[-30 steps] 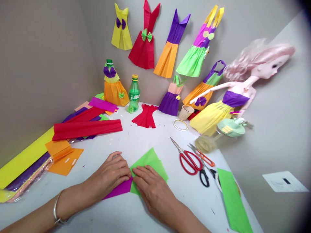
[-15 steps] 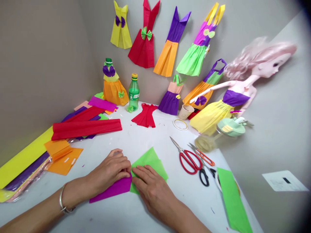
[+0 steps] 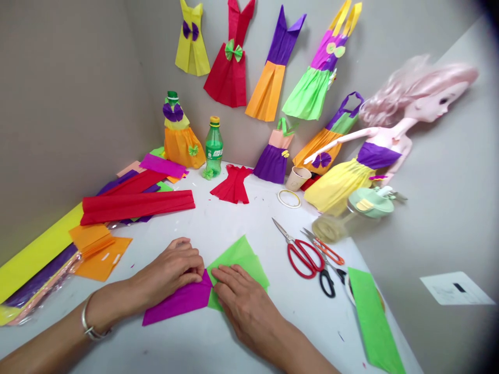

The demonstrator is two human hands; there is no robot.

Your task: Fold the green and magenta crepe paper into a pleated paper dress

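Note:
My left hand [image 3: 169, 271] lies curled over the upper edge of a magenta crepe paper sheet [image 3: 177, 301], its fingers gripping the paper near the middle of the white table [image 3: 234, 234]. My right hand [image 3: 239, 298] presses flat on a lime green crepe paper sheet [image 3: 237, 259], fingers together and pointing at the left hand. The green sheet overlaps the magenta one where they meet, and my fingers hide part of that join. A silver bangle [image 3: 91, 324] circles my left wrist.
Several scissors, including a red-handled pair [image 3: 302, 259], lie to the right, beside a green paper strip [image 3: 374, 322]. Folded crepe paper rolls [image 3: 136, 206] lie on the left. A doll in a yellow paper dress [image 3: 343, 176] and a green bottle [image 3: 214, 148] stand behind, below paper dresses on the wall.
The magenta sheet has slid out toward the lower left, showing more of it, and my left hand has drawn back left. My right hand stays on the green sheet.

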